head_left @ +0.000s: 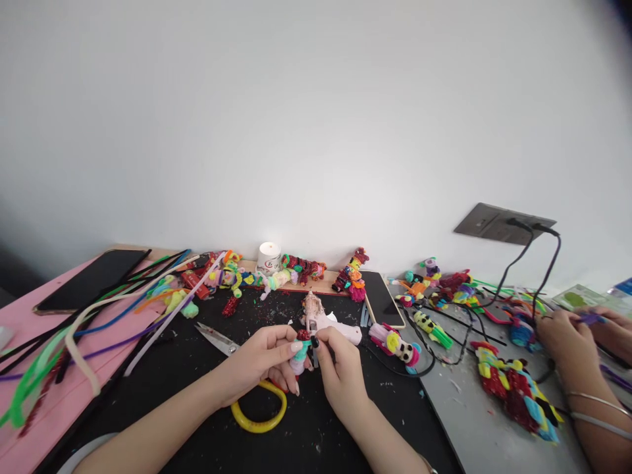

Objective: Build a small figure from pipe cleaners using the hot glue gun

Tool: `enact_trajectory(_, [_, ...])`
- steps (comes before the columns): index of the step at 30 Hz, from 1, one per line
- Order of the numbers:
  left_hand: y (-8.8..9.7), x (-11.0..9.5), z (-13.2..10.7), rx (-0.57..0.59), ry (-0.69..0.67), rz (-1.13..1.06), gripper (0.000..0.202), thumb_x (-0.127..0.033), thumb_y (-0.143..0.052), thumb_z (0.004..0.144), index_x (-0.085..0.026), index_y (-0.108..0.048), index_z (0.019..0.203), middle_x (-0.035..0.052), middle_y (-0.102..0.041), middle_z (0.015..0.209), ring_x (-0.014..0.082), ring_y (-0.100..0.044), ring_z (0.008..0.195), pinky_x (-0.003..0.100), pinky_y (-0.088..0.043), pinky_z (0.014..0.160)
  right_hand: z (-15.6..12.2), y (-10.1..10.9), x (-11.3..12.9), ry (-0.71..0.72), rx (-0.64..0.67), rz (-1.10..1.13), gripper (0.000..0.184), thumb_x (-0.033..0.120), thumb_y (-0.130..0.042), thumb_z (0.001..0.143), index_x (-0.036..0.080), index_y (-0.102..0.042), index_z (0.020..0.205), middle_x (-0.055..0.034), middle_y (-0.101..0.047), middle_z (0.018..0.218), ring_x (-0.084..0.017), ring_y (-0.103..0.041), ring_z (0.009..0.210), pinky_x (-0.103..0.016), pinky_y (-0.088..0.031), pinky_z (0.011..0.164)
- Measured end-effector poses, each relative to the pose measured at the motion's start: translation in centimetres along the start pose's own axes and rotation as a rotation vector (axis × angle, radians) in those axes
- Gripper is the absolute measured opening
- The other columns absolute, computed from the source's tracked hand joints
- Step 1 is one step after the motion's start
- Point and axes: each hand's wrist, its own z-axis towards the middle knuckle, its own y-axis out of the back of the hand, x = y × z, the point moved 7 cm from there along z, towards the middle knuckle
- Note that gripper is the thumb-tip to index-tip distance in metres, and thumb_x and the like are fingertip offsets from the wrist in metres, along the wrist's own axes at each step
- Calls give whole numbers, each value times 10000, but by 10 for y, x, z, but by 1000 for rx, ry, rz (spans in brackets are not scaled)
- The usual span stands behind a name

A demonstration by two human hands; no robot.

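Observation:
My left hand (pixel 274 361) is closed around a small pipe-cleaner figure (pixel 298 359) with bands of dark red, teal, white and lilac. At the figure's upper right side, my right hand (pixel 336 362) pinches with thumb and forefinger; what lies between those fingertips is too small to make out. A pale pink glue gun (pixel 336 324) lies just beyond my hands, its nozzle end smeared with residue. Scissors (pixel 259 413) with yellow handles rest under and beside my left hand, their blades pointing to the far left.
Loose pipe cleaners (pixel 106 319) and a dark phone (pixel 91 280) lie on a pink board at left. A paper cup (pixel 269 257), finished figures (pixel 351 275) and another phone (pixel 384 299) line the wall. At right, cables hang from a wall socket (pixel 486 222) near a co-worker's hands (pixel 567 339).

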Motion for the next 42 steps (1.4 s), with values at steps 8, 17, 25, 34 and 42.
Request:
enact_trajectory(8, [-1, 2, -2, 80, 10, -8, 315, -436, -630, 796, -152, -494, 783, 47, -704, 734, 104, -648, 466, 164, -444, 449, -1, -2, 0, 23, 30, 7, 178, 169, -421, 908, 185, -536, 773, -8, -564, 683, -145, -521, 617, -241, -398, 582])
enact_trajectory(17, [7, 5, 3, -21, -8, -14, 327, -410, -688, 746, -167, -494, 850, 26, -700, 722, 117, -652, 464, 162, -428, 425, 0, 0, 1, 17, -2, -12, 187, 166, -420, 904, 184, -536, 758, 1, -549, 652, -136, -507, 583, -231, -388, 555])
enact_trajectory(25, [9, -1, 2, -76, -92, 157, 288, -407, -627, 796, -176, -456, 770, -12, -667, 639, 136, -654, 444, 170, -404, 402, -1, -1, 1, 12, 7, -3, 191, 165, -416, 907, 182, -535, 759, -7, -561, 660, -139, -512, 590, -238, -395, 564])
enact_trajectory(34, [8, -10, -1, -135, -178, 197, 298, -403, -645, 772, -181, -447, 752, -45, -611, 622, 159, -672, 491, 219, -467, 473, -2, 0, 6, 82, -18, -42, 178, 148, -414, 905, 181, -519, 764, -2, -538, 650, -131, -502, 577, -231, -383, 545])
enact_trajectory(42, [7, -11, -1, -119, -185, 194, 282, -392, -635, 785, -181, -450, 755, -42, -605, 626, 162, -675, 510, 229, -480, 489, -1, 2, 8, 82, -16, -68, 185, 159, -408, 907, 184, -520, 763, -6, -547, 650, -138, -512, 576, -238, -392, 542])
